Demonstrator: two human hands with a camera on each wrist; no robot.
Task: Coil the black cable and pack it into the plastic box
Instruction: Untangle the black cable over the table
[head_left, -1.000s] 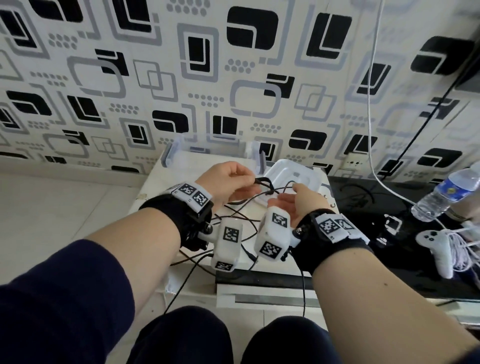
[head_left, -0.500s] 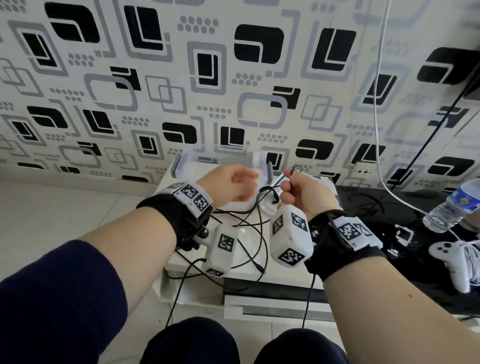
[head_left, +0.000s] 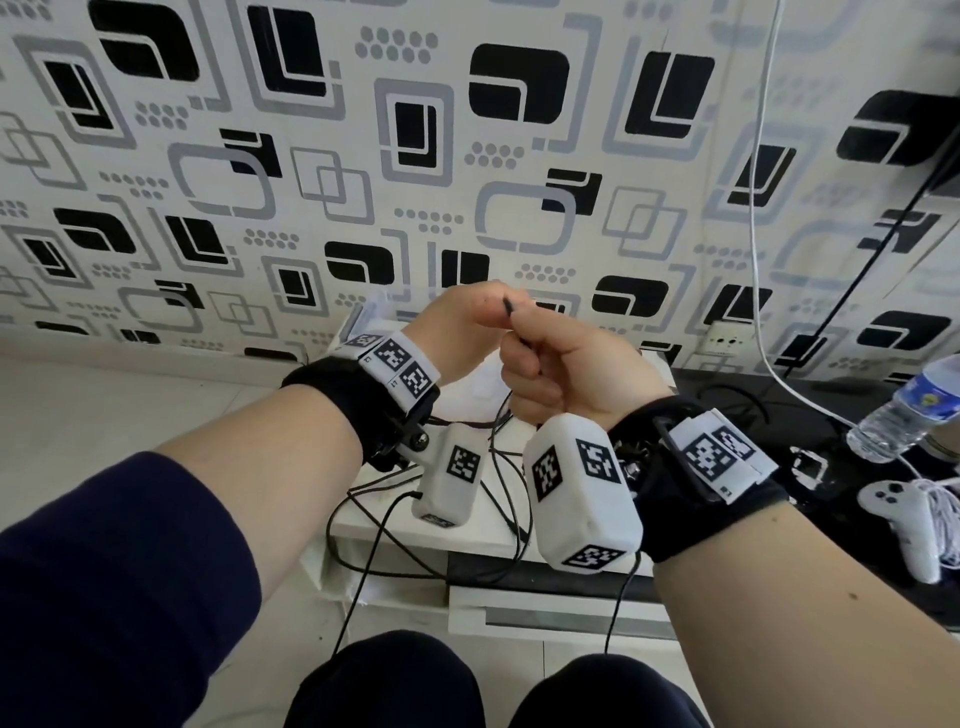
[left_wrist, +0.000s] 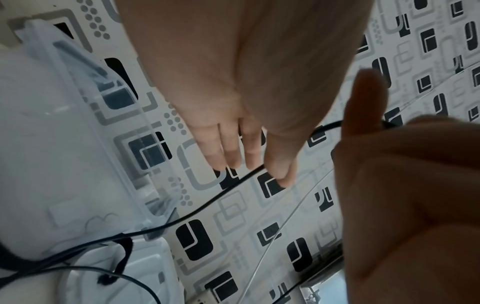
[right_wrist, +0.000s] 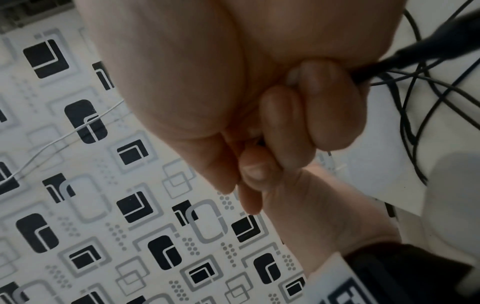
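My right hand (head_left: 561, 374) is raised in front of the wall as a fist around the black cable (head_left: 511, 312), whose short end sticks up above the fist. In the right wrist view the cable (right_wrist: 389, 63) leaves the curled fingers (right_wrist: 306, 115) and runs down to loose loops on the table. My left hand (head_left: 467, 327) is close beside the fist, fingers (left_wrist: 233, 152) nearly straight, and the cable (left_wrist: 207, 203) passes their tips. The clear plastic box (left_wrist: 52, 144) stands at the table's back, mostly hidden behind my hands in the head view, one corner (head_left: 371, 312) showing.
Loose cable loops (head_left: 498, 499) lie on the small white table (head_left: 467, 530) and hang over its front edge. The box's white lid (left_wrist: 145, 267) lies beside the box. To the right, a black stand (head_left: 779, 415) carries a water bottle (head_left: 904, 410) and a white controller (head_left: 904, 525). A white cord (head_left: 763, 208) hangs down the wall.
Both hands have risen from the table to in front of the wall. The right hand turned over, closed into a fist on the cable and lifted it.
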